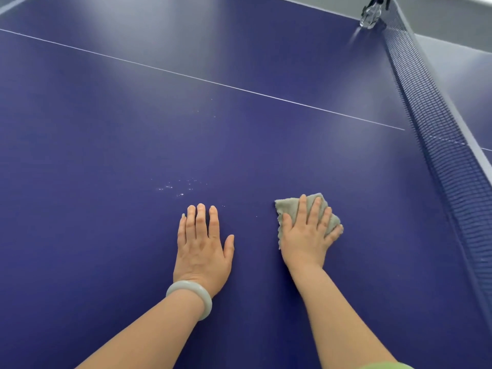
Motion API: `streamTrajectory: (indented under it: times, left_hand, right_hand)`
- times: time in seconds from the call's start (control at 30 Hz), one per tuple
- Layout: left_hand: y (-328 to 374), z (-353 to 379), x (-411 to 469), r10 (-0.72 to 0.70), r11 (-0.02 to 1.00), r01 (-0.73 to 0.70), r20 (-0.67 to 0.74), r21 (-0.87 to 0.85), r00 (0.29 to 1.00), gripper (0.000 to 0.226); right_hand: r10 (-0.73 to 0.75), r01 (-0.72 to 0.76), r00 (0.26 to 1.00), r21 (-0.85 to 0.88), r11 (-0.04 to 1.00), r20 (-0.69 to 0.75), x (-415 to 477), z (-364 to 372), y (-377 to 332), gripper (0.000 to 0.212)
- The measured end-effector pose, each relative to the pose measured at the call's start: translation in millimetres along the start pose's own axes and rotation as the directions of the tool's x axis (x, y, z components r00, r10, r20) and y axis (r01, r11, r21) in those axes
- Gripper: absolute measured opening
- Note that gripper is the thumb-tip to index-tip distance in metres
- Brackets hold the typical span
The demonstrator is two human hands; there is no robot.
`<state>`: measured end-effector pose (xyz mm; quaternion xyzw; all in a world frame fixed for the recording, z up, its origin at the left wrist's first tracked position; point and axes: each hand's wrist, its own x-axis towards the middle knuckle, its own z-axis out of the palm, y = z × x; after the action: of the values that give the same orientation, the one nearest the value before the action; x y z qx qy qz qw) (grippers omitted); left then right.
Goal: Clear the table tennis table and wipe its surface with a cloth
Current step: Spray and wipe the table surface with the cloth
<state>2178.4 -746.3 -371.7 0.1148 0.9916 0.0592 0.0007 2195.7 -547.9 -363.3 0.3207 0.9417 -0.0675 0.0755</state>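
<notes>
Head view, looking down on one dark blue table tennis worktop (106,155). Two bare hands rest on it, near each other but not touching. The left hand (202,249) lies flat on the bare surface, its fingers straight and close together, holding nothing. One pale bangle (191,294) circles its wrist. The right hand (306,241) presses down with spread, mostly straight fingers on one small grey cloth (290,209), which lies crumpled on the worktop under the palm and fingers. A scatter of tiny pale specks (173,189) sits just beyond the left hand. One thin white line (202,80) crosses the surface. One dark net (447,161) runs along the right side, with one net clamp (371,14) at its far end.
</notes>
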Motion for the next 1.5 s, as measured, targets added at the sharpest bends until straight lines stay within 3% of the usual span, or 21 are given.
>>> streamTrajectory:
  times: [0.03,0.2,0.33,0.5,0.6,0.73,0.87,1.03,1.17,1.23,1.3,1.37,1.43,1.5]
  left_hand:
    - [0,0,-1,0.000,1.000,0.000,0.003,0.002,1.000,0.072]
    - [0,-1,-1,0.005,1.000,-0.005,0.017,-0.021,1.000,0.072]
    - [-3,-7,-2,0.030,0.996,-0.028,0.023,-0.087,0.999,0.067]
    - [-37,-25,-3,0.033,0.902,-0.043,-0.030,-0.429,0.999,0.050]
    - [-86,-27,-3,-0.037,0.953,0.000,-0.114,-0.304,0.993,0.052]
    - [-146,-26,5,-0.213,0.971,0.209,-0.028,-0.116,0.977,0.064]
    - [-160,-20,7,-0.227,0.974,0.227,-0.017,0.002,0.974,0.072]
    - [-159,-19,8,-0.242,0.969,0.243,-0.027,0.034,0.970,0.072]
    - [-158,-22,9,-0.240,0.967,0.241,-0.023,0.082,0.970,0.069]
    - [-158,-21,9,-0.243,0.966,0.243,-0.012,0.090,0.970,0.069]
    - [-158,-21,9,-0.251,0.964,0.250,-0.001,0.090,0.968,0.069]
    - [-157,-22,9,-0.253,0.964,0.252,0.008,0.090,0.967,0.070]
    - [-157,-23,9,-0.248,0.965,0.246,0.012,0.088,0.969,0.070]
    - [-156,-24,10,-0.240,0.968,0.239,0.002,0.079,0.971,0.069]
  right_hand:
    - [-0.006,0.006,1.000,0.012,1.000,-0.001,-4,0,-11,0.064]
    - [-0.368,0.368,0.927,-0.016,0.930,-0.067,-43,18,-49,0.065]
    - [-0.384,0.383,0.919,-0.029,0.923,-0.093,-51,23,-49,0.062]
    - [-0.381,0.377,0.918,-0.049,0.925,-0.108,-49,28,-47,0.062]
    - [-0.383,0.379,0.917,-0.054,0.924,-0.115,-49,28,-46,0.062]
    - [-0.370,0.363,0.921,-0.073,0.929,-0.122,-51,29,-47,0.064]
    - [-0.381,0.373,0.913,-0.085,0.924,-0.142,-68,32,-58,0.065]
    - [-0.614,0.608,0.788,-0.102,0.787,-0.046,-71,31,-113,0.064]
    - [-0.727,0.724,0.685,-0.147,0.674,0.039,-4,21,-165,0.067]
    - [-0.632,0.637,0.770,-0.143,0.757,0.083,46,9,-168,0.065]
    - [-0.389,0.395,0.917,-0.053,0.917,0.086,79,-4,-158,0.066]
    - [-0.183,0.183,0.980,0.012,0.983,0.076,79,-10,-152,0.068]
    - [-0.165,0.165,0.985,-0.014,0.986,0.045,50,-6,-167,0.068]
    - [-0.311,0.313,0.950,-0.063,0.948,0.038,10,7,-198,0.067]
